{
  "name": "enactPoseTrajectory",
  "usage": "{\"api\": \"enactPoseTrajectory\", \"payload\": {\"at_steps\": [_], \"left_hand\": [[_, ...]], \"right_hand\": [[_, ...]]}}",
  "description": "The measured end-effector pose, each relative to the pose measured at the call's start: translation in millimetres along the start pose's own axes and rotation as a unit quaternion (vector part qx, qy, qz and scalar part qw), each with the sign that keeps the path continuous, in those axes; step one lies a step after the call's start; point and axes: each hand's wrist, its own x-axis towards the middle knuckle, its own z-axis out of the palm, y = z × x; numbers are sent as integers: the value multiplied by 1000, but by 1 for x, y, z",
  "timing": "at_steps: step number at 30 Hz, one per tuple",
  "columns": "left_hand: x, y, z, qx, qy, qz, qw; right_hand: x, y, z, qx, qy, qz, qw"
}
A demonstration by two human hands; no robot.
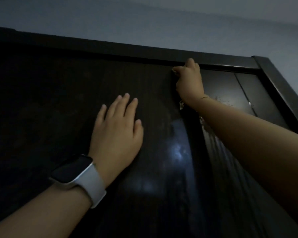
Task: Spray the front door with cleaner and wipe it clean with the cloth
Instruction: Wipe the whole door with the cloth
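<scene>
The dark wooden front door fills most of the view, seen from below. My left hand lies flat on the door with straight, spread fingers and a white-strapped watch on the wrist. High up near the door's top edge, my right hand is curled round a crumpled, light patterned cloth and holds it against the door. Only small bits of the cloth show, at the knuckles and below the wrist. A pale wet sheen marks the door between my arms. No spray bottle is in view.
The dark door frame runs along the top and down the right side. A grey wall rises above it. The light is dim. A narrow recessed panel lies to the right of my right hand.
</scene>
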Motion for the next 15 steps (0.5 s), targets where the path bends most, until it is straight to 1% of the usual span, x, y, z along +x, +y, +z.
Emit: {"api": "enactPoseTrajectory", "payload": {"at_steps": [4, 7, 11, 15], "left_hand": [[8, 68, 28, -38, -15, 13, 999], [16, 98, 46, -53, -17, 20, 998], [16, 111, 57, -16, 4, 12, 1000], [15, 108, 60, -23, 3, 9, 1000]], "right_hand": [[-3, 64, -23, -7, -4, 12, 1000], [-5, 105, -37, -19, 1, 30, 999], [-8, 150, -50, -37, 17, 64, 997], [-9, 172, -57, -40, 12, 57, 998]]}}
